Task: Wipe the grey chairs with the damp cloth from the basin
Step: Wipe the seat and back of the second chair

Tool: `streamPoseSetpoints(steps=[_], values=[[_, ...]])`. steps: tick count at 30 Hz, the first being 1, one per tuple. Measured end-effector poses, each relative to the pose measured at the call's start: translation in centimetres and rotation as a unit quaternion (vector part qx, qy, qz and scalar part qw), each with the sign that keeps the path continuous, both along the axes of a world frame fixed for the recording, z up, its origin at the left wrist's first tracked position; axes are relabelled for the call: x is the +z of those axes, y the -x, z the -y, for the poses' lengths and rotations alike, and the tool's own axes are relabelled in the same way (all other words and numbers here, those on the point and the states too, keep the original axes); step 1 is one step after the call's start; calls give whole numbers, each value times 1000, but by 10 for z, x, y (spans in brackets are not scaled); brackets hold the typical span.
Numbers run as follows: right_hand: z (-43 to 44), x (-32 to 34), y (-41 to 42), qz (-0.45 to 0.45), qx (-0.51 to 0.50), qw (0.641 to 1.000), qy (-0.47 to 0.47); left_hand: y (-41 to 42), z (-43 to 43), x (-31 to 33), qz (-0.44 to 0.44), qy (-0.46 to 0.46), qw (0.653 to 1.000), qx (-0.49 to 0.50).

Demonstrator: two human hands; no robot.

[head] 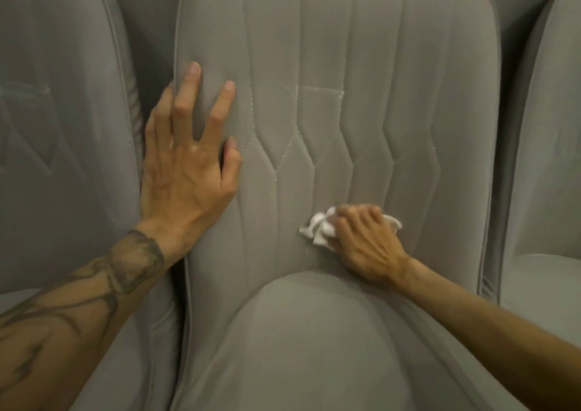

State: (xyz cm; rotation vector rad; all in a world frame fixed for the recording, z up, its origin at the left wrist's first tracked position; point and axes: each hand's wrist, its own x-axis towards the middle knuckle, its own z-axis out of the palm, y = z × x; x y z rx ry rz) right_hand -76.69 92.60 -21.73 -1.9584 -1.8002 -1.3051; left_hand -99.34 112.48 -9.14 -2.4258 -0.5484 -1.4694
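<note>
A grey upholstered chair (361,65) with stitched vertical panels fills the middle of the view. Its seat cushion (314,347) bulges toward me at the bottom. My right hand (364,244) presses a crumpled white cloth (317,230) against the lower backrest, just above the seat. The cloth sticks out to the left of my fingers, and a small edge shows on the right. My left hand (185,165) lies flat with fingers spread on the backrest's left edge, holding nothing.
A second grey chair (59,127) stands close on the left, a narrow dark gap between the two. A third grey chair (547,159) shows at the right edge. The basin is out of view.
</note>
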Motion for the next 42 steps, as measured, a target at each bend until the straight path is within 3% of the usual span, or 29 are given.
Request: streamPoseSetpoints(steps=[3, 8, 13, 17, 19, 23, 26, 28, 29, 32, 34, 37, 39, 41, 42], values=[[-1, 3, 3, -66, -34, 991, -111, 0, 0, -1, 2, -1, 1000, 4], [5, -23, 15, 16, 19, 999, 49, 1, 0, 0, 3, -1, 1000, 6], [-11, 14, 4, -95, -58, 978, -174, -1, -2, -2, 7, -7, 1000, 5], [-11, -12, 22, -23, 11, 998, -60, -1, -2, -1, 5, -3, 1000, 6], [-11, 9, 13, -2, 8, 999, -52, -1, -2, -1, 5, 2, 1000, 6], [-37, 106, -6, -3, -21, 977, -213, 0, -1, -1, 8, 4, 1000, 1], [-67, 187, -17, -30, -109, 922, -371, 0, 0, 1, 7, 6, 1000, -3], [-84, 202, -5, -69, -138, 889, -431, 0, 1, 0, 10, 7, 1000, -2], [-89, 191, 3, -75, -132, 892, -425, 0, 1, 0, 10, 6, 1000, -4], [-81, 142, 32, -52, -44, 956, -285, 0, 0, 1, 11, 6, 1000, -5], [-72, 150, 26, -23, -18, 975, -220, 1, 1, 1, 11, 8, 1000, -5], [-87, 209, 5, 7, -50, 956, -289, 2, -1, 0, 9, 7, 1000, -3], [-101, 242, 1, -23, -93, 916, -390, 2, -1, 0, 9, 8, 1000, -3], [-108, 233, 12, -74, -104, 895, -427, 2, 1, 0, 10, 6, 1000, -1], [-108, 216, 20, -92, -93, 903, -408, 2, 1, 0, 9, 5, 1000, -1]])
